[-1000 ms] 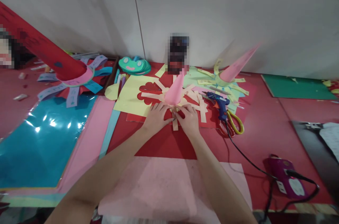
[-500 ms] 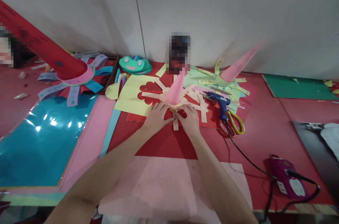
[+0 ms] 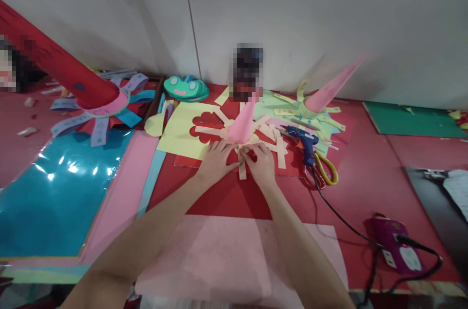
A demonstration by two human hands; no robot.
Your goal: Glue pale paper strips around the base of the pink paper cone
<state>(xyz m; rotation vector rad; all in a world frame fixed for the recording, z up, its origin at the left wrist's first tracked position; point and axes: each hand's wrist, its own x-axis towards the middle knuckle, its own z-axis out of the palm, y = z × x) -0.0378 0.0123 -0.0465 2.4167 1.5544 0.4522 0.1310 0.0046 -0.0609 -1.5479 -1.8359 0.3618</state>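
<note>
A pink paper cone [image 3: 242, 126] stands upright at the middle of the table, with pale paper strips [image 3: 210, 131] fanning out around its base. My left hand [image 3: 218, 159] is at the near left of the base, its thumb and fingers bent in toward a short pale strip [image 3: 242, 170] that points toward me. From the right, my right hand [image 3: 260, 159] pinches at the same spot, where this strip meets the base. The fingertips are small and partly hidden, but both hands are closed on the strip's base end.
Right of the cone lie a blue glue gun [image 3: 306, 143], yellow-handled scissors [image 3: 327, 168] and a purple power socket [image 3: 397, 245] with cables. Another pink cone [image 3: 331, 92] stands behind. At left are a red cone [image 3: 87, 92], green frog cutouts [image 3: 186, 88] and a blue sheet [image 3: 66, 192].
</note>
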